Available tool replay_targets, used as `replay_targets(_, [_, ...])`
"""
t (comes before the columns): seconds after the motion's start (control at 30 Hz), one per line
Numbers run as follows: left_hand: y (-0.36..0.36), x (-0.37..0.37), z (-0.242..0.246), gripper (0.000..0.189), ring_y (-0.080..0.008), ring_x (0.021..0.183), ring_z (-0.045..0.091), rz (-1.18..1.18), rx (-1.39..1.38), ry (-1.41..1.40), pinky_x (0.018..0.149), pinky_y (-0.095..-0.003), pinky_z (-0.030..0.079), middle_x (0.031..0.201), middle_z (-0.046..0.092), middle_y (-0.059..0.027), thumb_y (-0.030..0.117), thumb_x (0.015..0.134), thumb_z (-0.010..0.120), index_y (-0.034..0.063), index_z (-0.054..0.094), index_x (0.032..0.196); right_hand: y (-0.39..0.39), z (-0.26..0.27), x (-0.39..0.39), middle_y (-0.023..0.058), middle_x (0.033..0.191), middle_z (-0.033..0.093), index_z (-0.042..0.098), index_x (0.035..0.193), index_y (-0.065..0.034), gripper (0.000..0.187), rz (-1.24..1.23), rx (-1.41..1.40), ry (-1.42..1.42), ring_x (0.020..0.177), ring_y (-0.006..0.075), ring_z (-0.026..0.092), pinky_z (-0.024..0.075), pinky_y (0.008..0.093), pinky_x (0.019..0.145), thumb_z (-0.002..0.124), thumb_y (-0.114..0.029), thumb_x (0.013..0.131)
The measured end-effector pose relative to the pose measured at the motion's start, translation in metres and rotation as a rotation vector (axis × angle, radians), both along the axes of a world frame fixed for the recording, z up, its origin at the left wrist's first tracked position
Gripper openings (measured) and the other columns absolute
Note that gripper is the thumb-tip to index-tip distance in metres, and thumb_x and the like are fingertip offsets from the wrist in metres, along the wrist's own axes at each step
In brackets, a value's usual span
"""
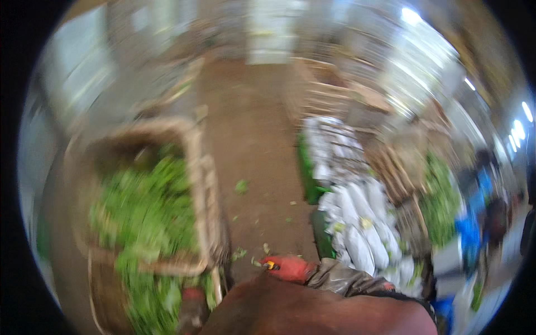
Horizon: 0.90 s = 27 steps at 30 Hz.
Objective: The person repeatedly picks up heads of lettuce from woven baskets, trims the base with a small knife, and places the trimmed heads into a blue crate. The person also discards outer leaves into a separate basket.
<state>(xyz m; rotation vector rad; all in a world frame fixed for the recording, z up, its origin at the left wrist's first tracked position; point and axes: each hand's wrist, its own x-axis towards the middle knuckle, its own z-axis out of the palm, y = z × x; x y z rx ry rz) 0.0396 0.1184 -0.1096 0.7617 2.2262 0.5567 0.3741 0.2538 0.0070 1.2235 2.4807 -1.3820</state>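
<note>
My right hand [291, 269], in a red glove, is in front of my body at the lower middle. Its fingers are closed around a small yellow-and-black object [271, 265], too blurred to name. My left hand [193, 292], also in a red glove, reaches low into the leafy greens [161, 301] in the lower crate [106, 293] at the left. Leaves and blur hide its fingers. Just beyond it, a larger crate [200, 209] is heaped with loose green leaves [146, 205].
At the right, white-wrapped bundles [356, 238] lie in green crates [320, 234]. Behind them stand stacked brown crates [324, 98]. Leaf scraps [241, 186] litter the brown floor [255, 138]. A person in blue [469, 234] is at the far right, near more greens [437, 201].
</note>
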Motion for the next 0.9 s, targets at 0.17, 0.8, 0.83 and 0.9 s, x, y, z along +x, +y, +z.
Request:
replay_targets(0.17, [-0.023, -0.056, 0.046, 0.080, -0.0432, 0.116, 0.057, -0.197, -0.132, -0.069, 0.101, -0.0473, 0.045, 0.125, 0.060, -0.0277, 0.052, 0.087, 0.061, 0.0047, 0.039, 0.147, 0.011, 0.054, -0.105, -0.0033, 0.093, 0.065, 0.056, 0.139, -0.0236, 0.045, 0.018, -0.402, 0.062, 0.074, 0.0065, 0.054, 0.0457, 0.0231, 0.067, 0.062, -0.016, 0.094])
replay_targets(0.8, [-0.166, -0.015, 0.073, 0.060, -0.0252, 0.119, 0.059, 0.733, 0.486, -0.166, 0.100, -0.0353, 0.047, 0.130, 0.061, -0.0139, 0.038, 0.094, 0.067, 0.0067, 0.049, 0.142, 0.356, 0.066, -0.509, 0.0159, 0.118, 0.065, 0.050, 0.139, -0.0104, 0.074, 0.739, 0.535, -0.048, 0.102, 0.0304, 0.065, 0.0490, 0.0399, 0.092, 0.079, -0.034, 0.075])
replay_targets(0.83, [-0.161, -0.008, 0.069, 0.059, -0.0242, 0.118, 0.059, 0.821, 0.584, -0.188, 0.099, -0.0351, 0.048, 0.130, 0.061, -0.0133, 0.037, 0.093, 0.068, 0.0081, 0.049, 0.142, 0.364, 0.062, -0.512, 0.0155, 0.116, 0.065, 0.051, 0.137, -0.0110, 0.071, 0.656, 0.568, -0.095, 0.100, 0.0309, 0.065, 0.0494, 0.0405, 0.090, 0.078, -0.032, 0.075])
replay_targets(0.9, [-0.149, 0.002, 0.073, 0.057, -0.0221, 0.118, 0.059, 0.990, 0.768, -0.212, 0.097, -0.0348, 0.049, 0.130, 0.062, -0.0121, 0.035, 0.093, 0.069, 0.0109, 0.050, 0.141, 0.376, 0.041, -0.521, 0.0147, 0.113, 0.066, 0.053, 0.134, -0.0124, 0.065, 0.575, 0.637, -0.158, 0.097, 0.0318, 0.065, 0.0502, 0.0416, 0.086, 0.076, -0.030, 0.076])
